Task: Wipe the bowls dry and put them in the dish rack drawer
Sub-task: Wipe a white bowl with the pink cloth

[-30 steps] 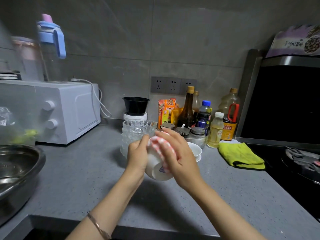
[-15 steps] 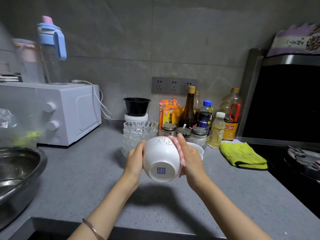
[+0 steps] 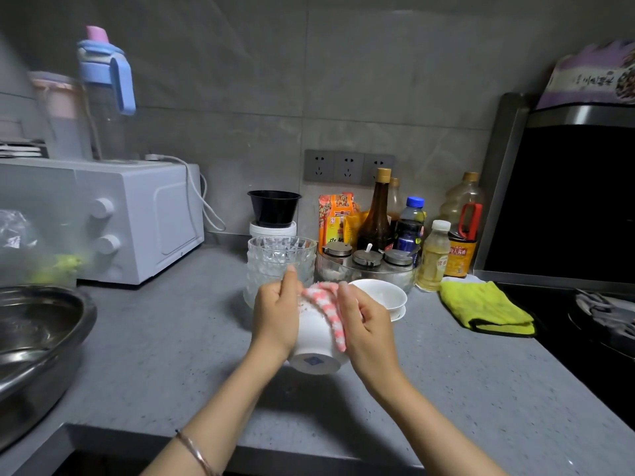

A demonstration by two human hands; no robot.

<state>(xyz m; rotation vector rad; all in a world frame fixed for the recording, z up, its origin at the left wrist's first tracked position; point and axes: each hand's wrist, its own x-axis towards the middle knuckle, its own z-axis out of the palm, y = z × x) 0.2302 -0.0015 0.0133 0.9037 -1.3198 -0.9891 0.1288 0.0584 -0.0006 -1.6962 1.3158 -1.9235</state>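
Observation:
I hold a white bowl [image 3: 314, 341] above the grey counter [image 3: 171, 338], its foot with a blue mark turned toward me. My left hand [image 3: 276, 314] grips its left side. My right hand [image 3: 366, 324] presses a pink and white checked cloth [image 3: 328, 305] against the bowl's right side and rim. A stack of cut-glass bowls [image 3: 280, 261] stands just behind my left hand. More small white bowls [image 3: 381, 295] sit stacked behind my right hand. The dish rack drawer is not in view.
A white microwave [image 3: 137, 218] stands at the left with a blue-lidded bottle [image 3: 104, 94] on top. A steel basin [image 3: 34, 341] fills the near left. Sauce bottles [image 3: 378, 214] and condiment jars [image 3: 367, 261] line the back wall. A yellow cloth [image 3: 484, 309] lies beside the black stove [image 3: 584, 321].
The bowl has tipped so its foot points lower toward me. My right hand has drawn the checked cloth over the bowl's upper side, and my left hand has shifted up the rim.

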